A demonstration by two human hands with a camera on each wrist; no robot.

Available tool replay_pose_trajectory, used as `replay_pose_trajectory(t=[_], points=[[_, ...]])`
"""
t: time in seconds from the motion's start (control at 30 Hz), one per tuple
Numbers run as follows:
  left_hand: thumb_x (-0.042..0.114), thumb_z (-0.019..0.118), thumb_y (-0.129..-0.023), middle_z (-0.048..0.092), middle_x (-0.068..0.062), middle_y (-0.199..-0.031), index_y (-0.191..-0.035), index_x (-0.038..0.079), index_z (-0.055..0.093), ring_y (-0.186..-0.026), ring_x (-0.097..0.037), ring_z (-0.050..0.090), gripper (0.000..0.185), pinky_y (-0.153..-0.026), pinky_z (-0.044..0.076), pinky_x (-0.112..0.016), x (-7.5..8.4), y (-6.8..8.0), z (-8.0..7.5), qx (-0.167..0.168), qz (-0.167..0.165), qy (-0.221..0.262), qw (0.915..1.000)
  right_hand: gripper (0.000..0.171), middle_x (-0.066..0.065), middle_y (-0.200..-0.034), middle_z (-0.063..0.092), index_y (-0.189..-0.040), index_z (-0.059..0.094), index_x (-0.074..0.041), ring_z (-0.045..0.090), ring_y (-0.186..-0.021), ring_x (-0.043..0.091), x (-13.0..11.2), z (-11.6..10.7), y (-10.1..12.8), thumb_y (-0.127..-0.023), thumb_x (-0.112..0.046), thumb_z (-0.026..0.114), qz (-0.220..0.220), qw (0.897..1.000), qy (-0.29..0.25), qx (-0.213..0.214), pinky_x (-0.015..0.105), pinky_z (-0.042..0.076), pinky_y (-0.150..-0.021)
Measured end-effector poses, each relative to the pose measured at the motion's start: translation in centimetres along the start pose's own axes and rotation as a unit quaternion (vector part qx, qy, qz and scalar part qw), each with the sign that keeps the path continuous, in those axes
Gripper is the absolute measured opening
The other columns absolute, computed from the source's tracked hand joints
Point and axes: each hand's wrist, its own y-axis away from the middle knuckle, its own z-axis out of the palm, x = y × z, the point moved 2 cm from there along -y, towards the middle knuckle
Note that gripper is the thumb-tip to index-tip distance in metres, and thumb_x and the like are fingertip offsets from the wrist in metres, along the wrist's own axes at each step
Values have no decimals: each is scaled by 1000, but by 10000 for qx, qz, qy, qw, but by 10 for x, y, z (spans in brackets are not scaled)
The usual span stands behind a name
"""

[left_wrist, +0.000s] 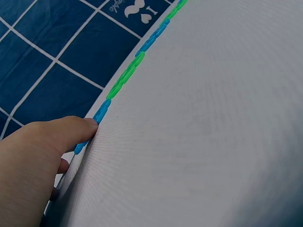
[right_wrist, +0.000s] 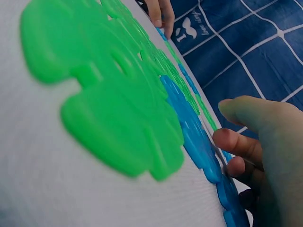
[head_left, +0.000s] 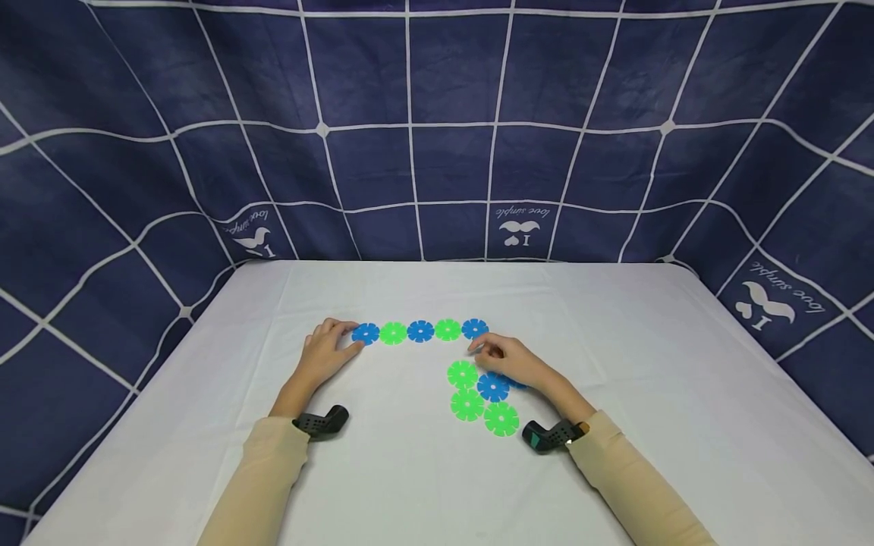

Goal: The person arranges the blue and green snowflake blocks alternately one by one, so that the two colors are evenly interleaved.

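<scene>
A row of five flat toothed discs lies on the white table (head_left: 382, 485), alternating blue and green. My left hand (head_left: 345, 339) rests at its left end, thumb and fingertips touching the end blue disc (head_left: 366, 334); in the left wrist view the thumb (left_wrist: 78, 125) presses that disc's (left_wrist: 101, 111) edge. My right hand (head_left: 479, 349) lies with loosely bent fingers just below the right-end blue disc (head_left: 474, 327), holding nothing. Beside this hand sits a cluster: green discs (head_left: 462, 374), (head_left: 467, 405), (head_left: 501, 418) and a blue disc (head_left: 493, 387). Another blue disc is partly hidden under the palm.
A dark blue cloth with a white grid (head_left: 437, 136) hangs behind and around the table. Black wrist cameras (head_left: 321, 422) (head_left: 549, 436) sit on both forearms. In the right wrist view, a green disc (right_wrist: 109, 94) fills the foreground.
</scene>
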Motion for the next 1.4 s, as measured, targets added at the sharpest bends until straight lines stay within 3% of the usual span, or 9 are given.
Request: replay_pose_trajectory(t=[0.43,0.67,0.93,1.4], points=[[37,56,-85,48,-16,-121,-125,8,52,-115,-33,41,49,-93,27,-48,1,-1,0,-13,-27,-92,10000,16,-6,-71,52,-102,63,-22,41,-59,6,4,4,1,-86,-25,60,-100,9996,213,-132,20,36,-59],[37,57,-85,48,-16,-121,-125,8,52,-115,-33,41,49,-93,27,-48,1,-1,0,7,3,-60,10000,25,-7,-73,50,-104,63,-20,40,-60,6,-1,4,3,-81,-31,66,-467,9965,640,-258,22,33,-60],[37,57,-85,48,-15,-120,-125,8,52,-114,-32,42,49,-93,27,-48,-1,0,1,19,-3,-70,10000,36,-10,-74,46,-112,62,-25,40,-68,6,-3,5,5,-79,-36,67,-373,9925,1111,-341,31,24,-72],[37,57,-85,48,-15,-121,-125,8,52,-114,-32,41,49,-93,27,-47,0,1,1,3,-34,-28,10000,38,-9,-76,44,-114,62,-27,38,-72,6,-2,6,4,-79,-38,66,-366,9900,1296,-411,31,23,-71]])
